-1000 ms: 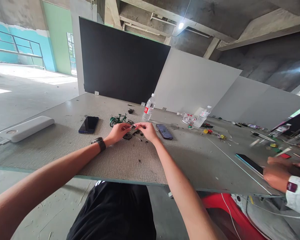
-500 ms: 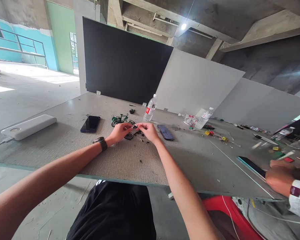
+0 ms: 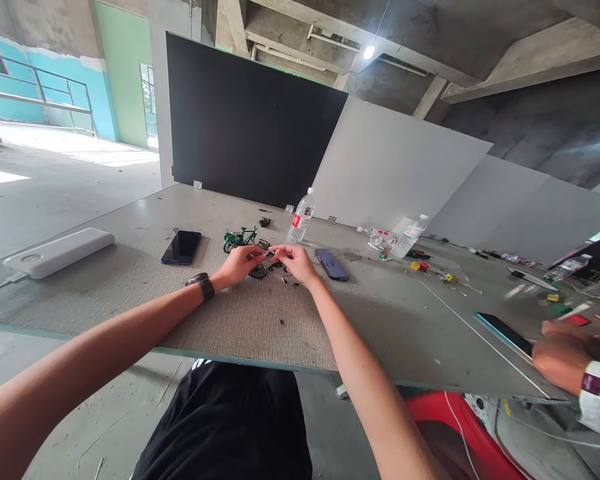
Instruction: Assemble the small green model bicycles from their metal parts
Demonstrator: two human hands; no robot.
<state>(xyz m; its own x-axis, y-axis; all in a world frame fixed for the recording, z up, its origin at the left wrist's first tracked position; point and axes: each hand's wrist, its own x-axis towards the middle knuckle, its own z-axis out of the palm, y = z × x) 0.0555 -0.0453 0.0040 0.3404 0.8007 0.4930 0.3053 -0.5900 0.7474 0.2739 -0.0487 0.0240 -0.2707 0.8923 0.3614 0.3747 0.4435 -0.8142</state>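
- A white power bank, its cable plugged in, lies by the left edge of the bench.
- Between it and the left hand lies a dark phone.
- A clear bottle with a red label stands upright beyond the right hand, near the black panel along the far edge.
- A second phone lies just right of the right hand.
- Towards the bench's right end, a co-worker's hand is over the near edge.
- A loose wheel, partly covered by the left hand, and dark bits lie below the fingers.
- The green model bicycle, thin-framed with dark wheels, is just beyond the left hand.
- Both hands' fingertips are pinched together on a small thin piece, pale and shiny; its full shape is hidden.
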